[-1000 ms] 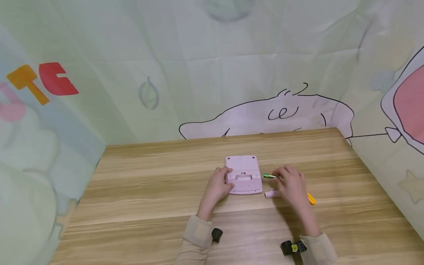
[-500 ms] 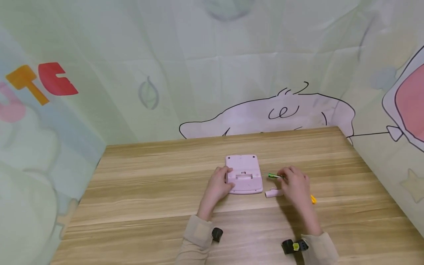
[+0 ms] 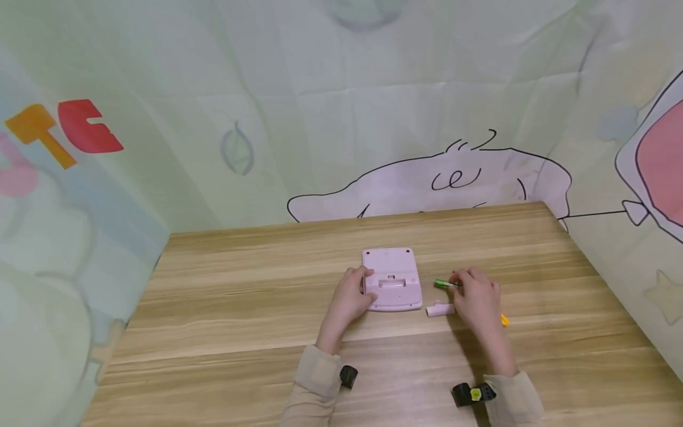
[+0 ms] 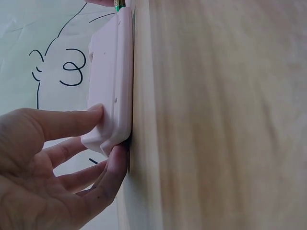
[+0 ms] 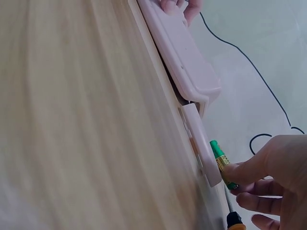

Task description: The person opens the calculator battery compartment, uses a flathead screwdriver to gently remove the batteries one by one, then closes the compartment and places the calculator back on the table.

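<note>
A pink calculator (image 3: 392, 261) lies back side up on the table, its battery slot (image 3: 392, 284) uncovered. My left hand (image 3: 349, 296) grips its left edge; in the left wrist view the thumb is on the upper face and the fingers are at the side and below. To the right, my right hand (image 3: 476, 299) pinches a green battery (image 5: 220, 157) between thumb and fingers, apart from the calculator. Below the battery rests a small pink battery cover (image 3: 440, 309), its right end hidden behind the right hand in the head view.
A screwdriver (image 5: 235, 219) with an orange-and-black handle lies beyond the cover, mostly hidden by the right hand in the head view. The wooden table (image 3: 240, 296) meets a printed cloth backdrop (image 3: 299, 118) along its back and sides.
My right hand has moved slightly right with the battery, away from the calculator. The left hand keeps its grip on the calculator.
</note>
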A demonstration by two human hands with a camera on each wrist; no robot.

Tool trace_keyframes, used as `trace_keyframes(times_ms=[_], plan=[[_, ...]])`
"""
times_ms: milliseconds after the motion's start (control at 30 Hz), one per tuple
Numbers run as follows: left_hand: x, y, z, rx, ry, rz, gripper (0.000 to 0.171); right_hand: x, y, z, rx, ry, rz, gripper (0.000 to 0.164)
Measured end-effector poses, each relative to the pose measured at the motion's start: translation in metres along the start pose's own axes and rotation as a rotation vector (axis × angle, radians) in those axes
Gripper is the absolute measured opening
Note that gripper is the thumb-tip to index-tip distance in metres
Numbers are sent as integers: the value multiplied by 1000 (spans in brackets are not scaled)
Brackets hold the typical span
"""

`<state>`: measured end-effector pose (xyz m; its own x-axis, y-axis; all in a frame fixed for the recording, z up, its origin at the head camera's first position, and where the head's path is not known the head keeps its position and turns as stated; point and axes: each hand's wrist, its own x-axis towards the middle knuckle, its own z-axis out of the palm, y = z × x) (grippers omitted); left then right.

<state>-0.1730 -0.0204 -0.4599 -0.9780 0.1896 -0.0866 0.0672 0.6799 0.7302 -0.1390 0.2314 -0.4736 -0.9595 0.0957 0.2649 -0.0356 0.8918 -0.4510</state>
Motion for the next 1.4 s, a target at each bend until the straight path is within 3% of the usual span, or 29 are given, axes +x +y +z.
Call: trace_keyframes(times_ms=[467, 1400], plan=[[-1, 2, 0, -20, -6, -23, 49, -1, 1, 1, -30, -23, 5, 9], [-1, 1, -1, -17, 2, -8, 50, 0, 3, -4, -49, -79, 27, 11]])
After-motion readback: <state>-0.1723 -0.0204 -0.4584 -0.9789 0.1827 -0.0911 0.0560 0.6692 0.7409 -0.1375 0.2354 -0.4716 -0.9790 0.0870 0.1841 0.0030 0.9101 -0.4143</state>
